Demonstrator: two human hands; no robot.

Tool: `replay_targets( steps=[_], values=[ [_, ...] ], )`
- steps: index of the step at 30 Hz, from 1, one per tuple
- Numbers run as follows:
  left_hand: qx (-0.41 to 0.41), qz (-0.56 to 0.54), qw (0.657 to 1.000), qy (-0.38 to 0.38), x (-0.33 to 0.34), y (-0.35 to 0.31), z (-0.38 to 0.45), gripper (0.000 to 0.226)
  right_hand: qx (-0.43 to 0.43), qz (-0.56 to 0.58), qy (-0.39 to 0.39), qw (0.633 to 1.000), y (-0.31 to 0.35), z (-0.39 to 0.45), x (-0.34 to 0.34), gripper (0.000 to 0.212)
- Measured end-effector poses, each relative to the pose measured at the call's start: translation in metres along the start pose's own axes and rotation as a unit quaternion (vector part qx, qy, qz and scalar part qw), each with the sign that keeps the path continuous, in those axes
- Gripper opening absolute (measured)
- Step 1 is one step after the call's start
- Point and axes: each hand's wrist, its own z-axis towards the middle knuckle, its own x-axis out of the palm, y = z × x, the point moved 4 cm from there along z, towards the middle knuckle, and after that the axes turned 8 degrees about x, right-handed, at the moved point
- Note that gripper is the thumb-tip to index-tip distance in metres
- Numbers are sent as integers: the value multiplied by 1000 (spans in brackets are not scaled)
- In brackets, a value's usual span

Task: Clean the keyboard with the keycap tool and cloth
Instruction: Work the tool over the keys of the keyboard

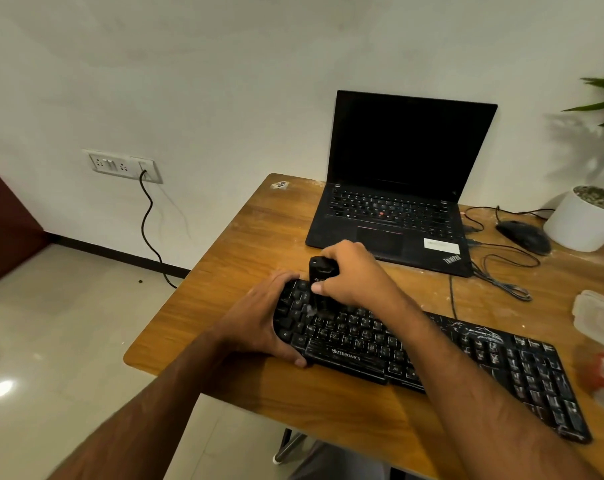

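The left hand (259, 318) grips the keyboard (432, 355) at its left end; the right hand (352, 271) clasps a black tool (323, 268), held upright over the keyboard's left keys.

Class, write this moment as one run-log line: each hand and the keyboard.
left hand: grips keyboard's left end | right hand: holds black keycap tool on keys | keyboard: flat on wooden table

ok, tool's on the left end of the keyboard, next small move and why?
Probably lift the black tool straight up: the right hand grips it, tip down among the left-end keys, while the left hand holds the keyboard steady.
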Motion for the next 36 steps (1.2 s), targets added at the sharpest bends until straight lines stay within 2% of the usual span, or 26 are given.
replay_targets(
  steps=[4,9,13,18,24,28,30,33,36],
  values=[
    [-2,1,1000,2,1,2,0,135,18,-51,3,999,0,5,-14,32],
    [10,0,1000,-4,1,1,0,134,-18,7,-7,1000,8,2,0,29],
    [5,2,1000,-3,2,3,-1,136,8,-62,3,998,3,6,-6,30],
    [14,-1,1000,-8,0,0,0,134,-21,13,0,1000,12,3,-3,26],
    [-4,2,1000,-2,2,4,0,137,16,-48,20,999,0,3,-10,31],
    [13,-3,1000,-7,0,-2,0,131,-15,38,-3,999,9,-1,-4,20],
    [10,-1,1000,-6,0,-1,0,135,-13,23,0,1000,7,-3,4,20],
    [1,8,1000,-4,1,1,1,136,7,-12,46,999,-1,-1,-1,23],
    [7,7,1000,-6,1,1,1,135,19,43,41,998,-5,3,-12,22]
  ],
)
